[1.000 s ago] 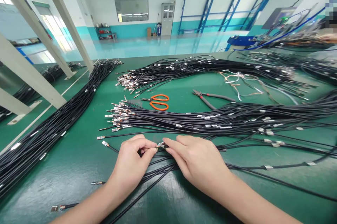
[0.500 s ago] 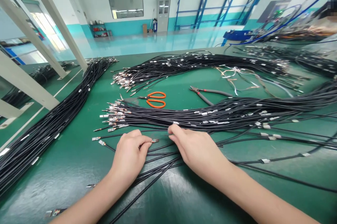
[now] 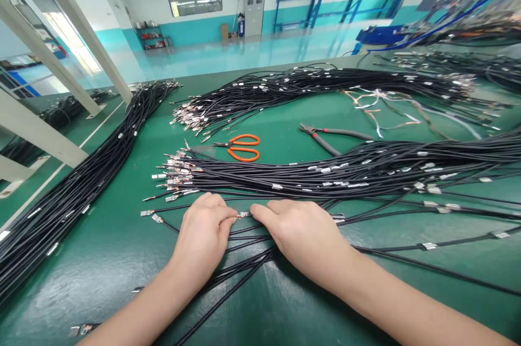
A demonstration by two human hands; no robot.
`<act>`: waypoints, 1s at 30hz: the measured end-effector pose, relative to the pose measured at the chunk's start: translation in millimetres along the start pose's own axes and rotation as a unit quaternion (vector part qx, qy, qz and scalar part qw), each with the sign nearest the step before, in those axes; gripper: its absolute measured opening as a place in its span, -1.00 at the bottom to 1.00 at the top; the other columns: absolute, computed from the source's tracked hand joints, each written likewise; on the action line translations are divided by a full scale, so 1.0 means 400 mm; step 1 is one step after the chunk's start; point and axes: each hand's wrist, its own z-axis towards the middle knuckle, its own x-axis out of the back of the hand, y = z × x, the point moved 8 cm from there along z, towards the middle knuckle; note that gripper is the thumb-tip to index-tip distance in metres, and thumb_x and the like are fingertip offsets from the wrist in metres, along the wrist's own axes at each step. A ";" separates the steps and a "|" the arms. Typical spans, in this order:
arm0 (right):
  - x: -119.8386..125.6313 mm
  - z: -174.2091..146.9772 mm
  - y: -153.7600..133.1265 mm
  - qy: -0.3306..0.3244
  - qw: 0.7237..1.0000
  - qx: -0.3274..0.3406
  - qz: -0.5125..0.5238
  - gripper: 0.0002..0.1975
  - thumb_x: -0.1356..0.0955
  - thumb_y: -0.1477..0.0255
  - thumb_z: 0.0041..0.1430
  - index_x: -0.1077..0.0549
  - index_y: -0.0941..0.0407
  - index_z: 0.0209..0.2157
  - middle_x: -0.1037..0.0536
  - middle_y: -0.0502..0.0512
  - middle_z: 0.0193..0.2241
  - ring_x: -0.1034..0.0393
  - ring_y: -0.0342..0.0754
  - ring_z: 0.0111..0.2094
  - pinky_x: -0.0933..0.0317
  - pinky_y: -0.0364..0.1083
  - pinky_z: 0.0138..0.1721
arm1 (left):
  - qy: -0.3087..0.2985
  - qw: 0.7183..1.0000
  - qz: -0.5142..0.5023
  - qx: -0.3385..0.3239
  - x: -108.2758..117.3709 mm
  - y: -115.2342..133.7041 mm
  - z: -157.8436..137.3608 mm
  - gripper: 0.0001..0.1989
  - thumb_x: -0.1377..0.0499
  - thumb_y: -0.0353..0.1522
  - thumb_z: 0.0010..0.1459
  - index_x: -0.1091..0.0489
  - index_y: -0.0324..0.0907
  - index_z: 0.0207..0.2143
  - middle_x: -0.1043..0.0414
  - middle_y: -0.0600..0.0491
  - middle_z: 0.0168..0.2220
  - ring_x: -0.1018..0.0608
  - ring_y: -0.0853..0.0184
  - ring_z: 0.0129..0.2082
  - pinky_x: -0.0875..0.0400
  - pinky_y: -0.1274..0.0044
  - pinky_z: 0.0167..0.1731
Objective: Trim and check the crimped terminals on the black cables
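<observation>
My left hand (image 3: 205,226) is closed in a pinch, and a small metal cable connector (image 3: 243,215) sticks out to the right of its fingertips. Against the right end of that connector are the pinched fingers of my right hand (image 3: 297,224); whatever lies between them is hidden. Loose black cables (image 3: 248,264) run under both hands. Just left of my left hand lie two cables with bare metal connectors (image 3: 157,218). A thick bundle of black cables (image 3: 244,175) with white labels stretches behind my hands, its connector ends to the left.
Behind the bundle lie orange-handled scissors (image 3: 244,148) and grey-handled cutting pliers (image 3: 325,137). Farther back is another cable bundle (image 3: 277,85), with loose pale ties (image 3: 378,99) near it. A long bundle (image 3: 101,161) lies at left beside white posts (image 3: 44,129).
My right hand has moved slightly left, so its fingertips now meet the connector in my left hand; a gap separated them before. The camera view has tilted down a little.
</observation>
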 end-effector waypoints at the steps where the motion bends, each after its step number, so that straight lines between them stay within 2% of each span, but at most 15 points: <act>1: -0.001 0.001 -0.002 -0.001 1.000 0.002 -0.001 -0.82 -0.24 0.64 0.01 -0.34 0.08 -0.40 -0.39 -0.05 -0.60 -0.27 -0.14 -0.58 0.25 -0.13 -0.59 | 0.000 1.000 -0.001 -0.002 0.000 0.000 0.000 -0.78 -0.06 -0.51 0.04 -0.49 -0.13 -0.46 -0.38 0.07 -0.52 -0.36 0.35 -0.45 -0.29 0.52 -0.44; 30: -0.008 0.009 -0.006 -0.003 1.000 0.024 -0.009 -0.84 -0.26 0.62 0.00 -0.37 0.08 -0.39 -0.33 -0.05 -0.65 -0.22 -0.15 -0.62 0.27 -0.14 -0.59 | -0.017 1.000 -0.001 -0.001 -0.003 0.002 0.006 -0.77 -0.07 -0.53 0.04 -0.49 -0.14 -0.49 -0.36 0.06 -0.53 -0.34 0.34 -0.46 -0.25 0.53 -0.45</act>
